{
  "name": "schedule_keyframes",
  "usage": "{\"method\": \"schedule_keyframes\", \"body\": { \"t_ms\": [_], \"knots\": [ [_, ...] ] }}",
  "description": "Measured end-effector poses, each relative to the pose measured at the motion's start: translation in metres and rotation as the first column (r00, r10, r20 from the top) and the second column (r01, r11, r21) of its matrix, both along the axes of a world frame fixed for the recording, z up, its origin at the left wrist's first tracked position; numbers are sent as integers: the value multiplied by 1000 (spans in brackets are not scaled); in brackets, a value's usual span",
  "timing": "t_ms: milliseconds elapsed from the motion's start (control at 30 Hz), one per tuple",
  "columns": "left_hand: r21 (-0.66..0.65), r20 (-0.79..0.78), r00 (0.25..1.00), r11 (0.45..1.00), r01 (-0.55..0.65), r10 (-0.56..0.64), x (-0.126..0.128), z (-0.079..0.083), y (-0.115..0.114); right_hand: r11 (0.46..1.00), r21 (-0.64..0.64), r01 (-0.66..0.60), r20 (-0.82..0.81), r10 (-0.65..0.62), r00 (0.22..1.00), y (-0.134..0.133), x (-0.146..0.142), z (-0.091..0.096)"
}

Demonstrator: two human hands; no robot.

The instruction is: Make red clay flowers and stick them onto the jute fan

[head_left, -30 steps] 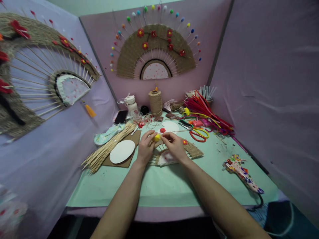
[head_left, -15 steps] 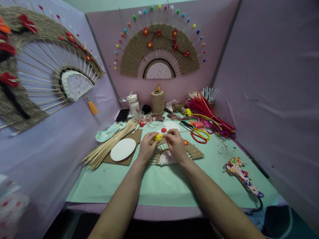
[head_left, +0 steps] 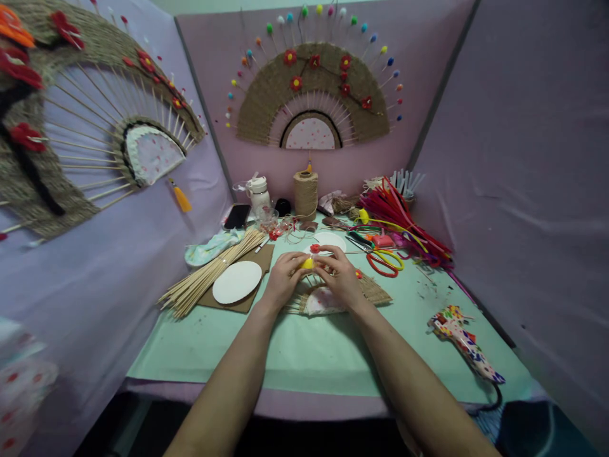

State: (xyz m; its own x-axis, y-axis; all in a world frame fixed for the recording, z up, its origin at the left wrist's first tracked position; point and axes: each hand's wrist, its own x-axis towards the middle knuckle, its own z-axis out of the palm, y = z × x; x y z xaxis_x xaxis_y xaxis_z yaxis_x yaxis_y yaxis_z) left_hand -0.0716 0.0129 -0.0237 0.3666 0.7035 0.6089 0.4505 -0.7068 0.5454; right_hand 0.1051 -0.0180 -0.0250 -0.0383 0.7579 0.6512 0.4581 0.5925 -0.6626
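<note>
My left hand (head_left: 284, 278) is closed, its thumb and fingers pinching a small yellow piece (head_left: 308, 263) that looks soft; its exact kind is too small to make out. From the other side my right hand (head_left: 337, 274) meets it, fingertips pinched together at the piece's right edge. Under both hands lies a woven twine fan (head_left: 375, 291) with stick ribs and a white dotted cloth centre (head_left: 323, 301), partly covered by the right hand. A red flower (head_left: 314, 248) shows just beyond the fingertips, by a white oval card (head_left: 332, 240).
On the left are a bundle of thin sticks (head_left: 204, 282) and a white oval (head_left: 238, 282) on brown cardboard. Scissors (head_left: 383, 263), red pipe cleaners (head_left: 404, 216) and a patterned glue gun (head_left: 469, 349) lie right. A twine spool (head_left: 305, 195) stands behind.
My right fingertips have come closer to the left ones, onto the yellow piece. The whole view has shifted slightly, with the scene appearing further right.
</note>
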Motion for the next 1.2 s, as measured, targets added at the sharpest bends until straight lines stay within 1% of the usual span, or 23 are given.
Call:
{"method": "schedule_keyframes", "body": {
  "t_ms": [267, 500, 700, 767, 867, 1033, 1200],
  "knots": [
    [3, -69, 998, 1000, 4, -4, 1, 1, -3, 998, -31, 46, 70, -44, 997, -4, -5, -1],
    [13, -82, 997, 1000, -10, 11, 5, 1, -7, 987, 77, 141, 124, -150, 981, -5, -7, -1],
    [22, -83, 996, 999, -43, 44, 3, 0, -5, 996, 41, 76, 122, -81, 989, -5, -5, -1],
    [27, -86, 995, 999, -41, 43, 3, -1, -5, 996, 44, 75, 124, -80, 989, -5, -5, -2],
    [35, -82, 995, 998, -45, 47, 4, -1, -5, 991, 77, 108, 135, -118, 984, -4, -7, -3],
    [47, -67, 996, 997, -59, 62, 8, -1, -8, 971, 171, 168, 157, -196, 968, -4, -8, -4],
    [62, -51, 993, 992, -107, 110, 12, -1, -10, 964, 185, 189, 148, -217, 965, -4, -7, -3]
  ]
}}
